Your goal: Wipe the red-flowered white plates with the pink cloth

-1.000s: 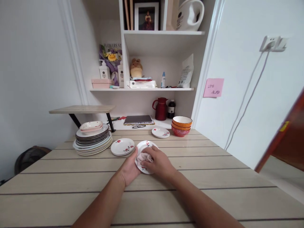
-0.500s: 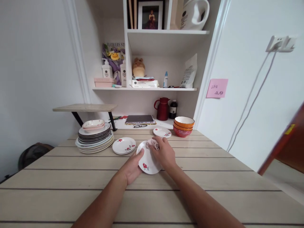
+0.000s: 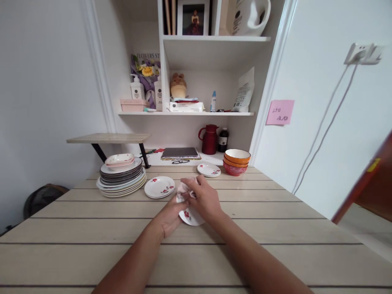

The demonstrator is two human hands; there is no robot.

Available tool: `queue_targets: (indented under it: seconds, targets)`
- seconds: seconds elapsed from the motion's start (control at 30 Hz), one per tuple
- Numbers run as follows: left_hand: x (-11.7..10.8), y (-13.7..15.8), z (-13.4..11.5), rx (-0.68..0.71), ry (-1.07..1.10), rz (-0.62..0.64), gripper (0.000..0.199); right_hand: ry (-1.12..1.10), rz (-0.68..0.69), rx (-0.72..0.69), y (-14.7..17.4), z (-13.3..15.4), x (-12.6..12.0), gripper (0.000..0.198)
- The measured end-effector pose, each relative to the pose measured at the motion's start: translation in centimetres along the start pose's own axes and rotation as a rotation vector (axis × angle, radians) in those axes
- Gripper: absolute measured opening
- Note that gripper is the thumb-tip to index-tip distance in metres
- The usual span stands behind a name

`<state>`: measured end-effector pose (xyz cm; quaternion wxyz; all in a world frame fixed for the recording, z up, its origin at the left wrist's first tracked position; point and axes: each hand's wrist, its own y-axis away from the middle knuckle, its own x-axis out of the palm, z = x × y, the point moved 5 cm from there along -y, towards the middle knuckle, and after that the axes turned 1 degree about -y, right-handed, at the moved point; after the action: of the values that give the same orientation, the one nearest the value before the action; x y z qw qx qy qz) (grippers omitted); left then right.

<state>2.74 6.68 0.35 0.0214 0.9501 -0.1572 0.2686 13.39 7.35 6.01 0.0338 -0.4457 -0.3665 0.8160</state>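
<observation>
One round white red-flowered plate (image 3: 192,217) is gripped in the left hand (image 3: 170,215) above the pale plank table (image 3: 306,245); the right hand (image 3: 207,199) pinches a crumpled pale-pink cloth (image 3: 183,190), now moved to the far-left rim: wiping probably continues.

Honestly it's all bare skin here, the left grip (image 3: 170,214) and right grip (image 3: 207,200) both just ordinary human hands, with the left forearm (image 3: 131,255) and right forearm (image 3: 260,251) bare too, slim near the wrists and chunkier toward the bottom edge.
</observation>
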Motion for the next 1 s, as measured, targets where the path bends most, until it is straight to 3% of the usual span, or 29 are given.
queue_targets:
  seconds: [0.17,0.43,0.87,1.0]
  targets:
    - [-0.1,0.2,-0.4,-0.012,0.089,0.020,0.054,0.070,-0.033,0.188,-0.2,-3.2,-0.9,0.037]
    - [-0.3,0.0,-1.4,0.069,0.199,-0.008,0.054,0.062,0.023,0.257,0.2,-4.0,-1.2,0.032]
    - [-1.6,-0.1,-3.2,0.209,0.281,-0.090,0.055,-0.172,0.151,0.150,1.7,-1.3,0.6,0.030]
    - [-1.6,-0.1,-2.6,0.162,0.261,-0.105,0.050,-0.216,0.205,0.052,2.2,-0.1,1.4,0.026]
